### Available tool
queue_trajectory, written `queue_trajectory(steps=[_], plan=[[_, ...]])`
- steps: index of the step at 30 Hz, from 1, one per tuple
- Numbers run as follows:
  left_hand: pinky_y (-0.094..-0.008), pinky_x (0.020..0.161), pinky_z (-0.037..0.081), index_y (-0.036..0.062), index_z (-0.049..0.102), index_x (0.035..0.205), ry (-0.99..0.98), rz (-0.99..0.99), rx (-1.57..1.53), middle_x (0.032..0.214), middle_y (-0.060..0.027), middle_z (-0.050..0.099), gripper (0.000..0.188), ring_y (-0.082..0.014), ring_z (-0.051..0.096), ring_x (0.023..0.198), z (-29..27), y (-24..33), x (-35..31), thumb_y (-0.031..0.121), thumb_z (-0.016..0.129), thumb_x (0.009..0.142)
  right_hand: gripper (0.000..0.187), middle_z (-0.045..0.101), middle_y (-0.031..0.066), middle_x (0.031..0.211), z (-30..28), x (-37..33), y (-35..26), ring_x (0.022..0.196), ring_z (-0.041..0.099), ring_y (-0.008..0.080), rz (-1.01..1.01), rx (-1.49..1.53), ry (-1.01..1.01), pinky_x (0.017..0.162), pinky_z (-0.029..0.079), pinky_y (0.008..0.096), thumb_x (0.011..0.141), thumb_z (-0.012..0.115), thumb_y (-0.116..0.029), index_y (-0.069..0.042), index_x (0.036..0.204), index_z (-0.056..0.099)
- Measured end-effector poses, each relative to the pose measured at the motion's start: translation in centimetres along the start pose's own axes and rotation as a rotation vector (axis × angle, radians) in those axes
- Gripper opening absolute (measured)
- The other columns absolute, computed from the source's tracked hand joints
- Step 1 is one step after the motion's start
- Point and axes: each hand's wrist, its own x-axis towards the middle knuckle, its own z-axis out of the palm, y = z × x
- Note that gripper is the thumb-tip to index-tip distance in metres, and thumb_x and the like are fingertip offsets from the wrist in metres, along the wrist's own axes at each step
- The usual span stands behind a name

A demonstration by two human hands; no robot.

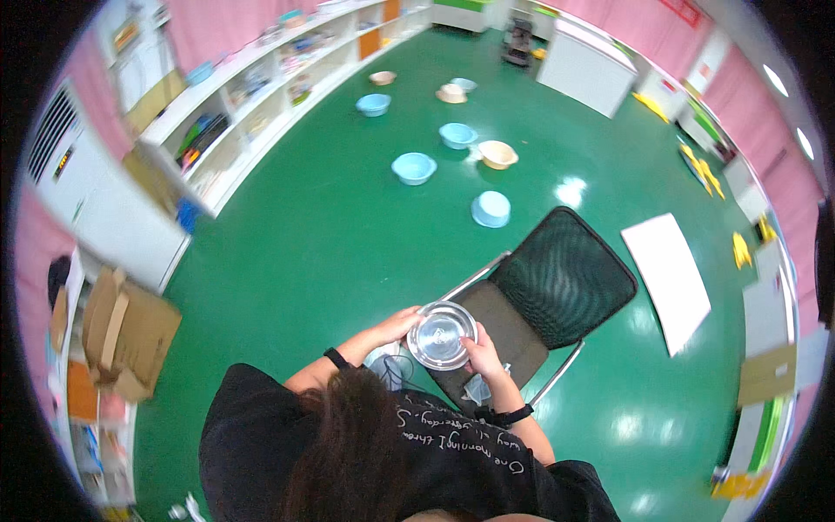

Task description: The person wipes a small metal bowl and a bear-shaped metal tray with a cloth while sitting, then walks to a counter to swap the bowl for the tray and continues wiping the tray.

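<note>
One fisheye head cam, looking pretty much straight down

It sits high above the person's own hair and shoulders — close to those, far from the green floor — facing forward over a black chair; edges bend hard toward the rim.

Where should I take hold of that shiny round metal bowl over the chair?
Probably by its rim, from opposite sides. The shiny round metal bowl faces the camera with its thin lip exposed all round; the left hand and right hand already hold it at left and lower right above the black mesh chair.
</note>
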Motion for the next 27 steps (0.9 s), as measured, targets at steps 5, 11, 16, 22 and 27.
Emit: queue_trajectory(steps=[5,11,16,22,27], plan=[[-0.0255,0.047,0.051,-0.0012,0.038,0.135,0.109,-0.093,0.01,0.1,-0.0118,0.059,0.058,-0.0137,0.062,0.064,-0.5,3.6,-8.7,0.038,0.045,0.093,0.035,0.055,0.0041,0.068,2.9,1.1,-1.1,0.037,0.045,0.0104,0.016,-0.056,-0.229,0.029,0.032,0.0239,0.092,0.048,-0.008,-0.006,0.126,0.041],[-0.0238,0.046,0.048,-0.0002,0.036,0.137,0.374,-0.026,-0.061,0.095,-0.0093,0.06,0.06,-0.0115,0.059,0.062,-4.7,3.4,-14.5,0.039,0.047,0.093,0.036,0.056,0.0059,0.069,10.7,3.5,-3.4,0.038,0.046,0.0116,0.059,-0.067,-0.425,0.03,0.033,0.0244,0.091,0.049,-0.008,-0.004,0.126,0.041],[-0.0225,0.045,0.043,0.002,0.035,0.139,0.628,-0.024,-0.163,0.089,-0.0053,0.06,0.058,-0.0086,0.056,0.061,-10.5,1.5,-16.8,0.035,0.049,0.093,0.03,0.055,0.0054,0.069,17.8,8.0,-4.2,0.039,0.046,0.0111,0.096,-0.161,-0.49,0.03,0.033,0.0244,0.091,0.051,-0.01,-0.005,0.12,0.043],[-0.0216,0.044,0.039,0.0013,0.032,0.14,0.684,0.001,-0.198,0.079,-0.001,0.058,0.056,-0.0068,0.051,0.057,-19.9,3.8,-19.5,0.03,0.048,0.094,0.029,0.055,0.0056,0.067,28.0,15.3,-6.4,0.036,0.043,0.0121,0.113,-0.196,-0.564,0.029,0.032,0.0266,0.09,0.051,-0.011,-0.001,0.117,0.045],[-0.0202,0.054,0.044,0.0004,0.036,0.138,0.768,0.094,-0.183,0.091,-0.0019,0.06,0.051,-0.0066,0.055,0.068,-29.4,5.9,-21.7,0.025,0.048,0.095,0.03,0.056,0.0043,0.065,37.0,20.2,-10.3,0.036,0.045,0.0112,0.023,-0.268,-0.607,0.03,0.033,0.0251,0.091,0.051,-0.01,-0.004,0.119,0.047]])
